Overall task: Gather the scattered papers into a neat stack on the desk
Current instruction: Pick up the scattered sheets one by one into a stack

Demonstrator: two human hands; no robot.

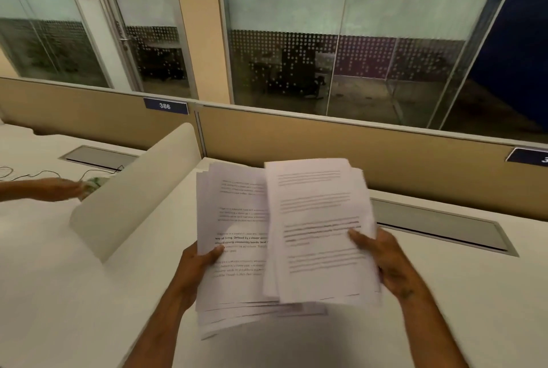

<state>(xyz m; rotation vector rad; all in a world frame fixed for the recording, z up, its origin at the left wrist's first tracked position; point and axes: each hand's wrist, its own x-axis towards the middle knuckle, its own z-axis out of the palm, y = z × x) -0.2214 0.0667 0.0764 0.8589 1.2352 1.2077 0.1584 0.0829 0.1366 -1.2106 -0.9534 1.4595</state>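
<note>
I hold two bundles of printed white papers above the white desk point(459, 284). My left hand point(194, 267) grips the left bundle point(234, 219) at its left edge, thumb on top of the text. My right hand point(385, 258) grips the right bundle point(320, 219) at its right edge, thumb on the page. The right bundle overlaps the left one and lies on top of it. The sheets in both bundles are fanned unevenly, with several edges sticking out at the bottom. The right bundle is blurred.
A white curved divider point(133, 192) separates this desk from the neighbouring one on the left, where another person's hand point(56, 189) reaches near a cable. A grey cable tray point(444, 225) is set into the desk behind the papers. A tan partition point(355, 154) bounds the far edge.
</note>
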